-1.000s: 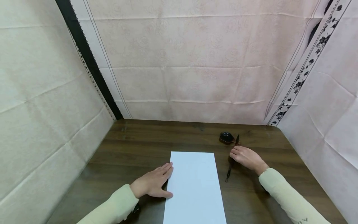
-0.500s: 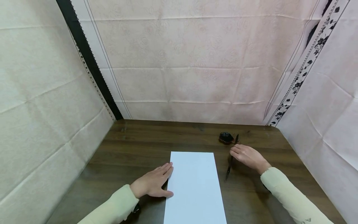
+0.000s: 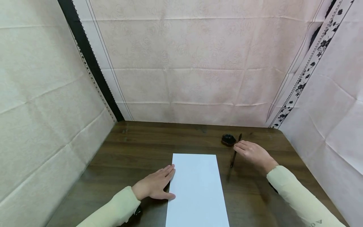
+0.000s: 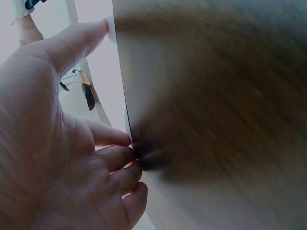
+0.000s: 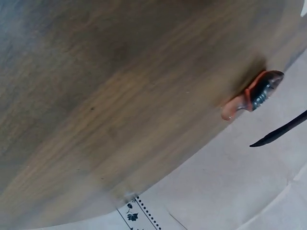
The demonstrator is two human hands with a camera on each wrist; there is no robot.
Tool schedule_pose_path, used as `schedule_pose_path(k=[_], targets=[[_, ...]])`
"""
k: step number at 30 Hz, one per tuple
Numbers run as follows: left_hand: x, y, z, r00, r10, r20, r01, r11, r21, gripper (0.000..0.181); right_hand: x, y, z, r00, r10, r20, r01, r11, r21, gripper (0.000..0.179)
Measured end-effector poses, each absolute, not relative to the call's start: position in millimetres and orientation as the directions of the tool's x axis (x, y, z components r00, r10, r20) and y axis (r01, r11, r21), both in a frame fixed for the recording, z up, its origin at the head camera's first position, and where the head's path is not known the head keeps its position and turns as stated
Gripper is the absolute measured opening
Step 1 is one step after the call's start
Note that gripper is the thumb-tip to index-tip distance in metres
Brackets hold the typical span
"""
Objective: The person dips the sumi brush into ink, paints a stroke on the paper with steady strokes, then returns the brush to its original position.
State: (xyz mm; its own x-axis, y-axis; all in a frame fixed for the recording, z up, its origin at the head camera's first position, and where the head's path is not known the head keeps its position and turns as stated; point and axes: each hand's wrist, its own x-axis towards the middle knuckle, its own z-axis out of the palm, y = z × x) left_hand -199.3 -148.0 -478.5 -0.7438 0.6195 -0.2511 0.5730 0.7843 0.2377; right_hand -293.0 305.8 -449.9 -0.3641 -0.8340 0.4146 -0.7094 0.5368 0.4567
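Observation:
My left hand (image 3: 156, 186) lies with fingers spread along the left edge of a long sheet of white paper (image 3: 197, 186); its thumb and fingertips touch the edge. In the left wrist view the left hand (image 4: 62, 129) shows its palm side. To the paper's right, my right hand (image 3: 253, 154) pinches a slim, dark calligraphy brush (image 3: 234, 157) around its shaft. Its pointed dark tip aims away from me, beside a small black, glossy dish-like object (image 3: 228, 139). In the right wrist view only the brush (image 5: 280, 132) shows, not the hand.
The dark wood table (image 3: 136, 148) has rounded far corners. Pale cloth (image 3: 193, 63) hangs behind it and on both sides, with a black strip at left and a floral border at right. The black object has a reddish-brown rim and stub (image 5: 235, 106).
My right hand has risen a little and shifted slightly away from me, lifting the brush so its near end is off the table. The left hand and paper stay put.

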Motion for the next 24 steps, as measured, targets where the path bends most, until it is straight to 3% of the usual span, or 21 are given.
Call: schedule_pose_path(k=[2,5,9,10,14,24], targets=[[-199.5,-147.6,-478.5,-0.744,0.618,-0.252,0.572,0.785,0.237,0.102,-293.4,306.3,-448.8,-0.361,-0.830,0.425,-0.712,0.540,0.449,0.045],[-199.6,-147.1,-478.6,-0.746,0.616,-0.254,0.571,0.787,0.234,0.102,-294.6,305.6,-445.0,-0.330,-0.818,0.471,-0.724,0.539,0.430,0.021],[-199.6,-146.9,-478.9,-0.746,0.616,-0.254,0.573,0.787,0.228,0.102,-296.3,303.5,-436.7,-0.307,-0.793,0.526,-0.738,0.547,0.395,0.051],[-199.7,-146.9,-479.1,-0.746,0.616,-0.254,0.573,0.787,0.227,0.102,-296.7,302.9,-434.4,-0.308,-0.785,0.537,-0.741,0.552,0.382,0.045],[-199.8,-147.1,-479.4,-0.746,0.616,-0.255,0.572,0.788,0.228,0.102,-298.4,300.1,-425.5,-0.333,-0.742,0.581,-0.745,0.585,0.320,0.021],[-198.8,-145.8,-478.0,-0.743,0.616,-0.261,0.570,0.787,0.235,0.101,-299.0,297.5,-407.3,-0.439,-0.600,0.669,-0.698,0.696,0.167,0.037]])
